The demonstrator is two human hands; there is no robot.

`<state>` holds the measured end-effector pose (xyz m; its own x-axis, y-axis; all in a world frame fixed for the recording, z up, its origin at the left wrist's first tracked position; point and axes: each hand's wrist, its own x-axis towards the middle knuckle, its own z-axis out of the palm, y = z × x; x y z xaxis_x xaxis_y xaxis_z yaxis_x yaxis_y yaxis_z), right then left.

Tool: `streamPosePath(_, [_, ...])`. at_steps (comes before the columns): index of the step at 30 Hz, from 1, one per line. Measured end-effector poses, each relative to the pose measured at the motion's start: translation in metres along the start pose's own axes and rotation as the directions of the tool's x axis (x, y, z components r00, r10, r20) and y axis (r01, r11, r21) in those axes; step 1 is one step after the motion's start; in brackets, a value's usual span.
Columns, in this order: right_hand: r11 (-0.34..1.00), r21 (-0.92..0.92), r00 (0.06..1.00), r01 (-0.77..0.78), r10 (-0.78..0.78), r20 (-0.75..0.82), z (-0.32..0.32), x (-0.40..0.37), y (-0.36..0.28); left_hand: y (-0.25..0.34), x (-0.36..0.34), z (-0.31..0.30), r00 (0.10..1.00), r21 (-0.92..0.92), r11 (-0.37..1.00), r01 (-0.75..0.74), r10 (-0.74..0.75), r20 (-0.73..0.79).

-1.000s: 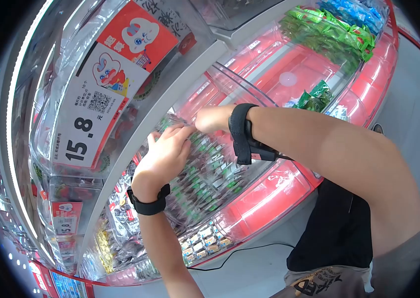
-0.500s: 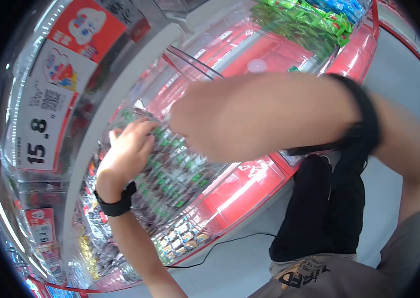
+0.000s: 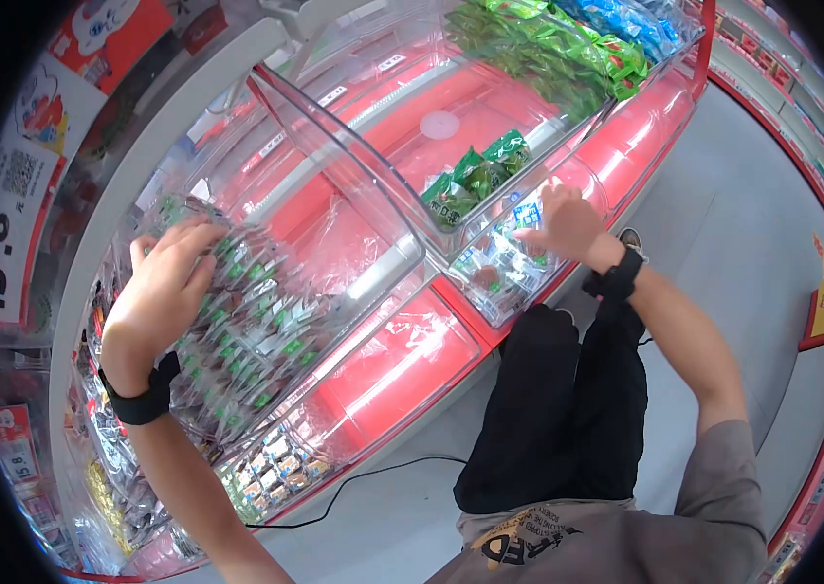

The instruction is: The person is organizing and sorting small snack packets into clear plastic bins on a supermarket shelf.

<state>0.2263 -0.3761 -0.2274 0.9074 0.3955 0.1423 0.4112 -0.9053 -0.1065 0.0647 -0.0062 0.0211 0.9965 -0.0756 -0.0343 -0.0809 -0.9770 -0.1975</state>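
Note:
My left hand (image 3: 161,284) lies on the edge of a row of clear snack packets with green labels (image 3: 261,321), fingers apart and bent slightly over them. The packets stand packed close together in a clear plastic bin. My right hand (image 3: 570,226) is over blue-and-white packets (image 3: 501,265) in a small front compartment, thumb and fingers apart. Nothing shows in its grasp, though its fingertips partly hide the packets beneath. Behind it, dark green packets (image 3: 475,180) lean in the neighbouring bin. Each wrist wears a black band.
A clear divider (image 3: 344,146) separates the bins. Green bags (image 3: 548,58) and blue bags (image 3: 626,24) fill the far end. Price signs (image 3: 18,209) hang on the left. Small packs (image 3: 275,472) sit in the near front tray. A black cable (image 3: 353,467) runs along the floor.
My right arm has swung from across the middle of the view to the right, down to the front compartment. My left hand stays at the packets. The whole view has shifted.

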Motion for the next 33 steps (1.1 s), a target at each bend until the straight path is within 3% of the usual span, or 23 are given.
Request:
streamPosePath(1, [0.997, -0.078, 0.999, -0.005, 0.003, -0.032, 0.007, 0.005, -0.005, 0.000, 0.000, 0.000, 1.000, 0.008, 1.000, -0.008, 0.008, -0.003])
streamPosePath(5, [0.991, -0.097, 0.990, -0.091, 0.100, 0.098, 0.007, 0.011, -0.030, -0.001, 0.001, 0.001, 1.000, 0.013, 1.000, 0.009, -0.009, 0.005])
streamPosePath(8, [0.996, 0.043, 0.997, -0.073, 0.073, 0.007, 0.017, 0.008, -0.020, 0.000, 0.001, 0.000, 1.000, 0.014, 1.000, 0.005, -0.005, 0.005])
streamPosePath(11, [0.931, 0.350, 0.986, 0.108, -0.055, -0.157, 0.033, 0.000, 0.002, -0.001, 0.001, 0.001, 1.000, 0.008, 1.000, -0.005, 0.005, -0.002])
streamPosePath(14, [0.603, 0.756, 0.967, -0.256, 0.174, 0.188, -0.018, -0.012, -0.003, -0.004, 0.001, 0.002, 1.000, -0.003, 1.000, -0.019, 0.019, -0.010])
streamPosePath(15, [0.425, 0.865, 0.960, -0.266, 0.192, 0.201, -0.022, -0.016, 0.000, -0.005, 0.001, 0.003, 0.999, -0.007, 0.999, -0.034, 0.034, -0.028])
streamPosePath(18, [0.523, 0.852, 0.992, 0.013, 0.103, -0.078, -0.032, -0.024, 0.020, -0.005, 0.000, 0.004, 0.998, -0.022, 0.999, -0.045, 0.044, -0.041])
streamPosePath(19, [0.477, 0.877, 0.984, 0.060, 0.120, -0.133, -0.035, -0.030, 0.022, -0.005, 0.000, 0.004, 0.999, -0.015, 0.999, -0.033, 0.033, -0.035])
streamPosePath(22, [0.630, 0.767, 0.947, 0.125, 0.154, -0.282, -0.053, -0.040, 0.034, -0.005, 0.000, 0.004, 0.999, -0.046, 0.999, -0.018, 0.016, -0.028])
streamPosePath(25, [0.240, 0.968, 0.968, 0.067, 0.218, -0.121, -0.083, -0.057, 0.035, -0.004, -0.001, 0.006, 0.996, -0.028, 0.998, -0.049, 0.047, -0.077])
streamPosePath(28, [-0.156, 0.973, 0.966, 0.169, 0.221, -0.133, -0.122, -0.074, 0.011, -0.004, -0.004, 0.005, 0.996, -0.031, 0.998, -0.049, 0.047, -0.078])
streamPosePath(31, [-0.014, 0.932, 0.919, 0.363, -0.157, -0.361, -0.167, -0.085, -0.024, -0.003, -0.001, 0.008, 0.993, -0.028, 0.998, -0.052, 0.049, -0.104])
streamPosePath(33, [-0.022, 0.908, 0.888, 0.418, -0.200, -0.414, -0.184, -0.085, -0.049, -0.002, -0.001, 0.007, 0.993, -0.048, 0.997, -0.065, 0.059, -0.103])
